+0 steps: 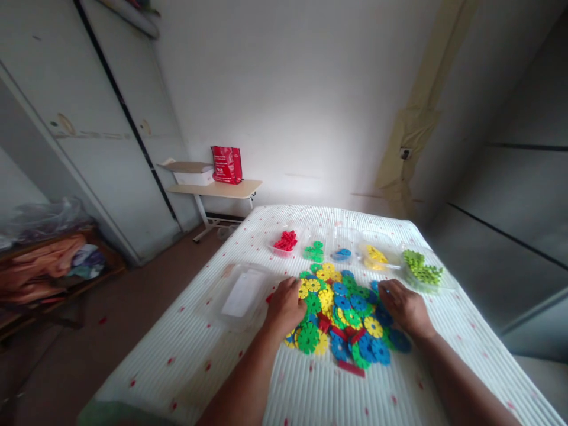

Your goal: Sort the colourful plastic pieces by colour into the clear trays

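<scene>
A loose pile of notched plastic discs (357, 302) in yellow, green and blue lies on the bed between my hands. Several red pieces (352, 369) are mixed in or lie at its near edge. My left hand (286, 303) rests at the pile's left side, fingers curled beside yellow discs (313, 284); whatever they hold is hidden. On the opposite side, my right hand (404, 306) is closed too, its fingertips at blue discs by the pile's edge. I cannot make out what is in it.
Behind the pile stand clear tubs of red pieces (285, 241), green discs (314, 252), blue discs (341, 254), yellow pieces (376, 255) and light-green pieces (421, 269). A translucent lid or tray (243, 294) lies left. Beyond, a small table (239, 189) bears a red bag (226, 165).
</scene>
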The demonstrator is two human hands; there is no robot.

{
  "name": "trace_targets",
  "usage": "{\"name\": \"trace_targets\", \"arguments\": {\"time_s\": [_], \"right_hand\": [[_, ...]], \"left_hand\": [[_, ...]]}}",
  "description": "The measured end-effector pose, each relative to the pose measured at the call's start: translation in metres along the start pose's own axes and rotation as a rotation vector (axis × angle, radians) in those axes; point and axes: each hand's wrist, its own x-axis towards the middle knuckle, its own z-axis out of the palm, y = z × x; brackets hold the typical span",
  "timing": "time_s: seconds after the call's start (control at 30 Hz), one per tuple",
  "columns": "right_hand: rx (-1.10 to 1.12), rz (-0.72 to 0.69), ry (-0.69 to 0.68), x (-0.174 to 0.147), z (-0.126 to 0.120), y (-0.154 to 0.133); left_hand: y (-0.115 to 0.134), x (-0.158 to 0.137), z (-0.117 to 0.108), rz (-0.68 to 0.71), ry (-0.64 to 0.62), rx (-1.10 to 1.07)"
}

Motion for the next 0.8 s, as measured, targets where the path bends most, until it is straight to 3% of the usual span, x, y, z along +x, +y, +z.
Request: {"name": "trace_targets", "arguments": {"time_s": [0.47, 0.8], "right_hand": [[0.063, 0.037, -0.028, -0.007, 0.018, 0.003], [0.086, 0.048, -0.049, -0.006, 0.02, -0.004]], "left_hand": [[0.0, 0.0, -0.005, 0.043, 0.009, -0.038], [-0.002, 0.004, -0.004, -0.002, 0.017, -0.001]]}}
